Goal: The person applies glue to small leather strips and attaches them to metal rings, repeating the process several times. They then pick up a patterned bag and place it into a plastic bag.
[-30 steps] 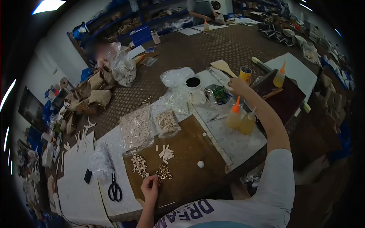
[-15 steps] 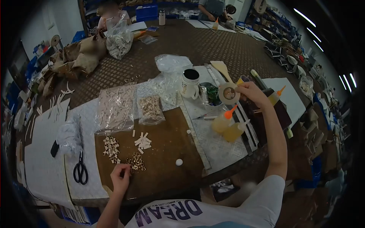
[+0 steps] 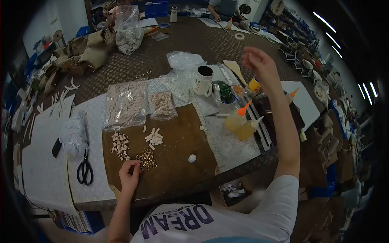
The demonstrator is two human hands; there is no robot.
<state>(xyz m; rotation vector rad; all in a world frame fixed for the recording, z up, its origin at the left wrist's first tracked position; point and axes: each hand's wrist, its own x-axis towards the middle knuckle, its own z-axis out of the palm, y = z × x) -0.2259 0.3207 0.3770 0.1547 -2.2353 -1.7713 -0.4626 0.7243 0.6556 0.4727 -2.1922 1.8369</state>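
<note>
My right hand is raised over the back right of the bench, fingers apart and loosely bent, with nothing in it. A roll of tape lies flat on the far table, beyond that hand. My left hand rests on the brown mat, thumb and fingertips pinched at the edge of a pile of gold metal rings. Whatever sits between those fingertips is too small to make out. Close by are a heap of small pale pieces with gold fittings and some loose white strips.
Two glue bottles, a mug and a wooden-looking paddle stand or lie right of centre. Bags of pale pieces lie behind the mat. Black scissors are at left. Another person's hand is across the table.
The tape roll has left my right hand and now lies on the far table. That hand has risen and opened. My left hand stays by the rings.
</note>
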